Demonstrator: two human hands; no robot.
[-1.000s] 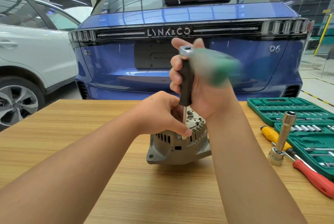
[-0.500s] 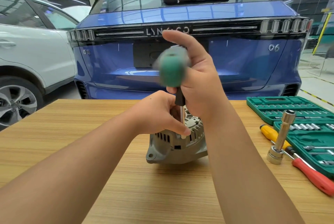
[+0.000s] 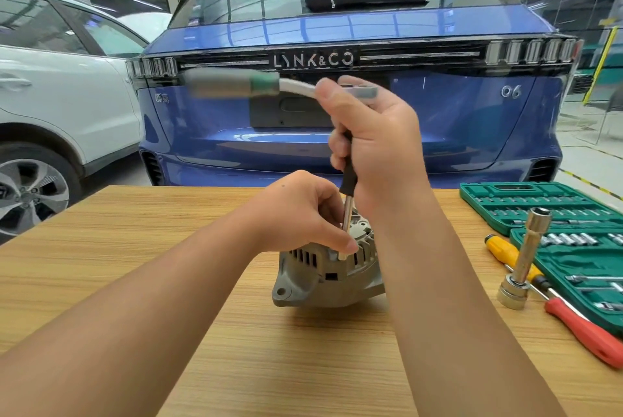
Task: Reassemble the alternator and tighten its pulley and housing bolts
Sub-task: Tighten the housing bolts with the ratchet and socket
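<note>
At centre of the wooden worktop (image 3: 135, 282): alternator (image 3: 323, 276), grey finned housing, resting on the surface with a mounting lug toward the camera. Left hand (image 3: 300, 214) curled on top of the housing, thumb and fingers pinching the lower end of the extension bar (image 3: 347, 214) where it meets the housing rim. Right hand (image 3: 377, 147) above, clenched around the black grip of the upright extension bar. Ratchet wrench (image 3: 256, 84) seated on the top of the bar, grey-and-green handle pointing left, blurred. To the right on the worktop: open green socket set case (image 3: 539, 204), touching its near edge a long socket (image 3: 526, 258) standing tilted on a wider base, a yellow-handled screwdriver (image 3: 505, 251) and a red-handled screwdriver (image 3: 586, 332) just beside. Behind the worktop: blue car (image 3: 337, 29) rear, white car (image 3: 60, 96) at left
</note>
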